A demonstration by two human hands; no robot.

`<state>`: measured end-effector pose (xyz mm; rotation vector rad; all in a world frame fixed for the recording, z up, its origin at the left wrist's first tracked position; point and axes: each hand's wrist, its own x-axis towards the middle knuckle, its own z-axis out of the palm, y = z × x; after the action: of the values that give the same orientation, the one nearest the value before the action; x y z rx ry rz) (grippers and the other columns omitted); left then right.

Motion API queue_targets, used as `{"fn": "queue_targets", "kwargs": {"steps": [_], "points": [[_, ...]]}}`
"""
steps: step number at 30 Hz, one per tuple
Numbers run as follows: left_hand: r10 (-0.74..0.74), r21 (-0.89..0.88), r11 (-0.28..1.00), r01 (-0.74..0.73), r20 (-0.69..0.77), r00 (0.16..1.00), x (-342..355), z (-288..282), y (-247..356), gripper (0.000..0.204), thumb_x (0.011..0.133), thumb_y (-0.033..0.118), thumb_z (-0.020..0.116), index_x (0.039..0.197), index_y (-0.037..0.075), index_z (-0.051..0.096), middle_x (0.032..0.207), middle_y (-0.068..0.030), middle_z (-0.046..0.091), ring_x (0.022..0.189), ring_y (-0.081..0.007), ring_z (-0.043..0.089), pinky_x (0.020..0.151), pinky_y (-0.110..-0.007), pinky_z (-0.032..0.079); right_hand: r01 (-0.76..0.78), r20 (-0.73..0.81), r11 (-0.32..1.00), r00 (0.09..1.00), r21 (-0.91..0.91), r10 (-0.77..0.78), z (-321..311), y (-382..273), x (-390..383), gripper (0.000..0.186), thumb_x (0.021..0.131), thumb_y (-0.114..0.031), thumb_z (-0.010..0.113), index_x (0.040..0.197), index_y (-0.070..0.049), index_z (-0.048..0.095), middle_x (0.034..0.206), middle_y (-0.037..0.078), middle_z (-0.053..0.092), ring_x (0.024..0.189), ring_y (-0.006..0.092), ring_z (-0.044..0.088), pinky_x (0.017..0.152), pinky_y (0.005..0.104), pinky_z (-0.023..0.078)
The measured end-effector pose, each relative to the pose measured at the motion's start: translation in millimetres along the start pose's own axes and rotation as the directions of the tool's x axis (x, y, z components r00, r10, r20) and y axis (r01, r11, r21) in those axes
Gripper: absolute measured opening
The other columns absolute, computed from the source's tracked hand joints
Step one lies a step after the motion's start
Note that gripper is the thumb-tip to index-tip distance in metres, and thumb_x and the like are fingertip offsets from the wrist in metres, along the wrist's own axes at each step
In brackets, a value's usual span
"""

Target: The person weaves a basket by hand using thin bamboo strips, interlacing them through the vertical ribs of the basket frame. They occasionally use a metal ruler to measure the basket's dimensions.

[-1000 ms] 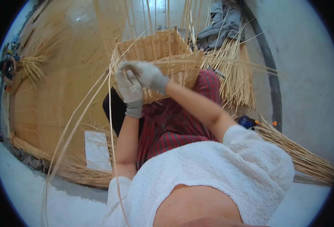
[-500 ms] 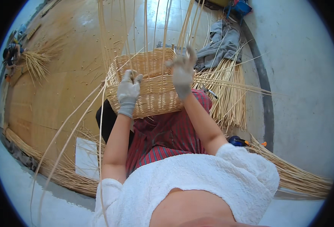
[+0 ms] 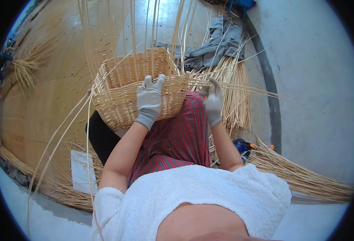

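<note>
A half-woven wicker basket (image 3: 122, 102) with a rectangular mouth rests tilted across my lap. Long upright canes (image 3: 133, 32) rise from its walls. My left hand (image 3: 149, 97), in a pale grey work glove, grips the near wall by its rim, fingertips at the top edge. Off the basket's right corner is my gloved right hand (image 3: 214, 102), slightly blurred, fingers apart and one pointing up. It is beside several canes (image 3: 249, 89) sticking out to the right from that corner; whether it touches them I cannot tell. Other loose canes (image 3: 60, 134) trail from the left corner.
Beyond my right hand lies a bundle of canes (image 3: 239, 108) partly under a grey cloth (image 3: 221, 44). Another bundle (image 3: 305, 174) lies at lower right, by a blue object with orange parts (image 3: 243, 145). A white board (image 3: 83, 170) sits at left; further canes (image 3: 26, 70) lie far left.
The basket has shifted left and turned slightly. My left hand has moved right along its near wall. My right hand has left the rim and moved right and down, past the corner.
</note>
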<state>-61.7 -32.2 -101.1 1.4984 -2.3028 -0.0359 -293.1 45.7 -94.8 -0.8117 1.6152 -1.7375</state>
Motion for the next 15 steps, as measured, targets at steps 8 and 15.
{"fn": "queue_targets", "kwargs": {"steps": [8, 15], "points": [[-0.158, -0.550, 0.833, -0.054, -0.332, 0.930, -52.7, -28.2, -42.4, 0.053, 0.082, 0.003, 0.073, 0.132, 0.012, 0.061, 0.137, -0.0201, 0.052, 0.127, -0.0388, 0.054, 0.108, -0.045, 0.044, 0.140, 0.563, 0.987, 0.810, 0.082, -0.162, 148.4, -46.2, -82.9, 0.045, 0.106, -0.025, 0.056, 0.144, -0.002, 0.051, 0.127, 0.017, 0.067, 0.112, 0.0235, 0.068, 0.096, 0.0329, 0.054], [-0.333, -0.566, 0.822, 0.066, -0.383, 0.862, -61.4, -63.2, -125.6, 0.051, 0.086, 0.002, 0.074, 0.134, 0.001, 0.056, 0.129, -0.0169, 0.059, 0.123, -0.0280, 0.057, 0.106, -0.038, 0.045, -0.296, 0.522, 0.932, 0.772, -0.210, 0.363, 359.6, 5.6, 21.3, 0.102, 0.080, -0.065, 0.077, 0.150, 0.000, 0.044, 0.153, 0.026, 0.043, 0.142, 0.0349, 0.041, 0.108, 0.0418, 0.045]]}}
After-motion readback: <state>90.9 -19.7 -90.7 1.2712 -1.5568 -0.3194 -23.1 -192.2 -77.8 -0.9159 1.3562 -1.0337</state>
